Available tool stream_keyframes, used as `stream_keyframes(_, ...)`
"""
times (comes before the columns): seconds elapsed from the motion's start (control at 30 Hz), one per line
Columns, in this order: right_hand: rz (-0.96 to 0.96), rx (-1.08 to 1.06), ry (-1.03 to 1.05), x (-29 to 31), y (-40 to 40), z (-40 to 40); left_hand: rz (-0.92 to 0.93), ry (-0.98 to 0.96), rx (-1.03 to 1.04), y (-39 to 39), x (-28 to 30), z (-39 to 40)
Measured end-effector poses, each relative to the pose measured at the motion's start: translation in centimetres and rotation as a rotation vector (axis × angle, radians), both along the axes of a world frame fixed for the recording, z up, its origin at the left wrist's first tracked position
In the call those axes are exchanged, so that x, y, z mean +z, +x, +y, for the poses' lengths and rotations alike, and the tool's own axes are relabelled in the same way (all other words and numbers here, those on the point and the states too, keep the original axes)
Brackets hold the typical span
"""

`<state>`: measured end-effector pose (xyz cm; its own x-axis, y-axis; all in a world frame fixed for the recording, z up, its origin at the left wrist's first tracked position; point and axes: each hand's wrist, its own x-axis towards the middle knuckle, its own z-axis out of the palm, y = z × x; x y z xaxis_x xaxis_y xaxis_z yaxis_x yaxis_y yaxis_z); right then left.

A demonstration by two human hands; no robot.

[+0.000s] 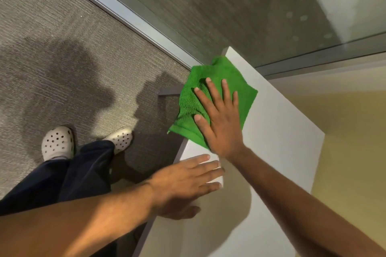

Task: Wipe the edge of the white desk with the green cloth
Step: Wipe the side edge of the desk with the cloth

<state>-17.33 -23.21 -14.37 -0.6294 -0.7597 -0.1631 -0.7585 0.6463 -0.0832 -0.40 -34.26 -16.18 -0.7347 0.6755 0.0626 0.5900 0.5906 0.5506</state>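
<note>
The green cloth (211, 98) lies spread over the left edge of the white desk (277, 137), part of it hanging past the edge. My right hand (219, 119) presses flat on the cloth with fingers spread, pointing away from me. My left hand (188, 181) rests flat on the desk near its left edge, just below the cloth, holding nothing. The desk top runs diagonally from the lower middle up to a corner near the glass wall.
Grey carpet (73, 58) covers the floor to the left, where my legs and white clogs (57, 142) stand. A glass wall with a metal frame (125, 12) runs behind the desk. A yellowish wall (344, 131) borders the desk's right side.
</note>
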Motion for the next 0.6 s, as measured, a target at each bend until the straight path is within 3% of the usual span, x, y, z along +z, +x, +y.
stream_keyframes(0.1,-0.038,-0.010,-0.013,0.5,-4.6,0.7,-0.014,0.003,-0.006,0.1,-0.2,0.1)
stream_keyframes(0.3,0.055,-0.807,-0.072,-0.4,-4.2,-2.0,0.016,-0.098,-0.031,-0.1,0.0,0.6)
stream_keyframes(0.37,0.048,-0.762,-0.049,-0.8,-0.7,-2.1,0.040,-0.134,-0.031,-0.1,0.3,0.3)
stream_keyframes(0.53,-0.031,-0.298,0.054,0.5,1.5,3.1,0.140,-0.087,-0.010,0.6,0.7,-0.7)
stream_keyframes(0.6,-0.040,-0.385,0.053,1.0,-1.2,4.1,0.172,-0.121,-0.003,1.1,0.6,-0.9)
